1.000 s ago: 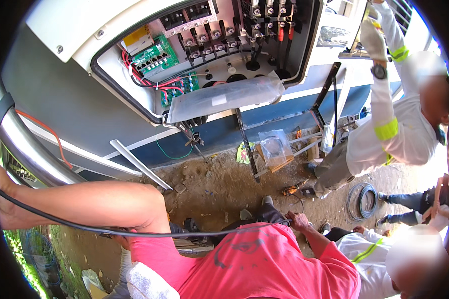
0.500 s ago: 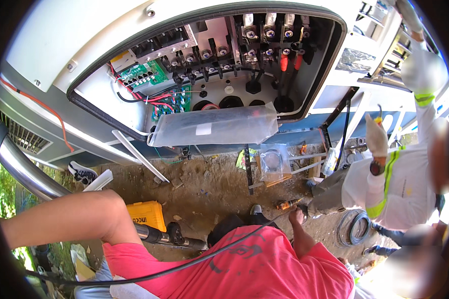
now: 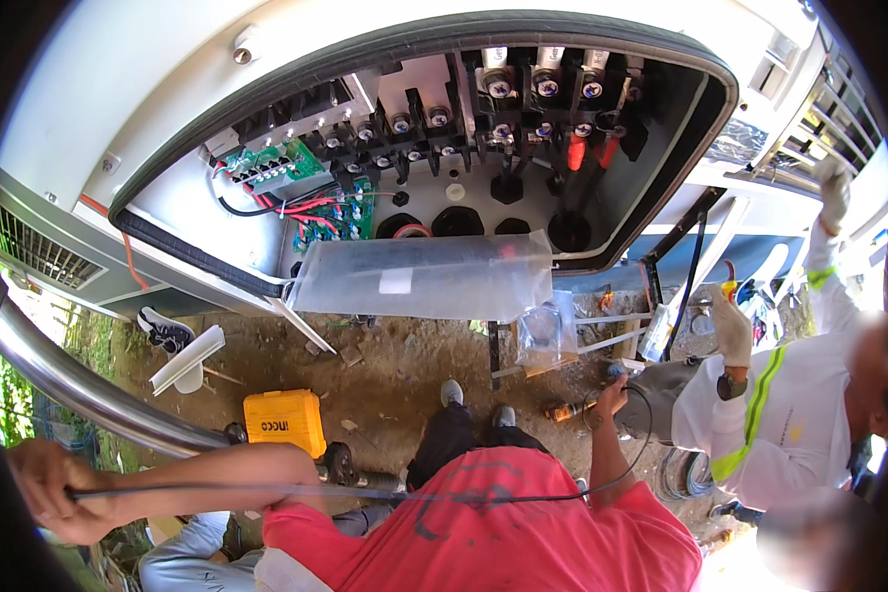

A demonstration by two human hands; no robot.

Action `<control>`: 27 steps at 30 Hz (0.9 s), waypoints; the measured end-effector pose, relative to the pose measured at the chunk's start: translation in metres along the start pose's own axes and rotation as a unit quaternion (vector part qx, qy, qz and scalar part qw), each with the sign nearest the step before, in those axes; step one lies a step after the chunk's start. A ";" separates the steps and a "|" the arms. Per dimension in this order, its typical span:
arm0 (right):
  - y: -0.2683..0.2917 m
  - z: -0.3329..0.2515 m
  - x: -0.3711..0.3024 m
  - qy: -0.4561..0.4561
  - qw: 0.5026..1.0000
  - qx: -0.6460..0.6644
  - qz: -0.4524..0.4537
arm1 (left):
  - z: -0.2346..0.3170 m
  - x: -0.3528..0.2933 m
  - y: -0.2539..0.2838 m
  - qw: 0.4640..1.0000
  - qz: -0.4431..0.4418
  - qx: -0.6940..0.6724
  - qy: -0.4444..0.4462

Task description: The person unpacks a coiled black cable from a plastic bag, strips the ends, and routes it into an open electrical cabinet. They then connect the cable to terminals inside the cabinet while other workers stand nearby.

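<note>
left hand [image 3: 54, 488] is fisted round a thin black cable [image 3: 365, 491] running across the red shirt [image 3: 483, 523] to the right hand [image 3: 612, 393], also pinching it. open electrical cabinet [image 3: 444, 148] looms above; yellow case [image 3: 284, 421] on the dirt.

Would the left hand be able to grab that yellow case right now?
Probably not: the left hand grips a black cable beyond the steel pipe, and the yellow case lies down on the ground.
</note>
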State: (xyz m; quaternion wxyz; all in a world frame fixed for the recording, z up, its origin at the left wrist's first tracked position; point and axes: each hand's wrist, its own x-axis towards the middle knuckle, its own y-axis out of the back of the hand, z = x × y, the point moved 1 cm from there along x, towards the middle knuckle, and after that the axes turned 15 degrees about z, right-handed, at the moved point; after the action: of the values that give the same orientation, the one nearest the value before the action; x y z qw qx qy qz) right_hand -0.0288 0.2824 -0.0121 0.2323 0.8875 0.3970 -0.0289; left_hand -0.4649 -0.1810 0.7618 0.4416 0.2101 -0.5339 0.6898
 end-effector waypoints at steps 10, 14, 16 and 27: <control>0.010 -0.023 -0.042 0.013 0.996 0.060 -0.062 | -0.110 -0.083 0.105 0.971 0.080 0.200 0.101; 0.005 -0.056 -0.068 0.099 0.984 0.106 -0.107 | -0.171 -0.086 0.121 0.910 -0.077 0.359 0.192; 0.002 -0.084 -0.083 0.136 0.979 0.087 -0.128 | -0.204 -0.094 0.103 0.865 -0.086 0.444 0.217; 0.039 -0.254 -0.212 0.221 0.937 0.145 -0.228 | -0.302 -0.109 0.084 0.629 -0.137 0.747 0.165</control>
State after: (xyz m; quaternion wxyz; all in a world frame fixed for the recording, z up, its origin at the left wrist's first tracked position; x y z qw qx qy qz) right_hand -0.1800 0.2238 0.2788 -0.0055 0.7814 0.6212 0.0584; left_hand -0.4230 0.0518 0.5298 0.3033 0.4209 0.2811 0.8073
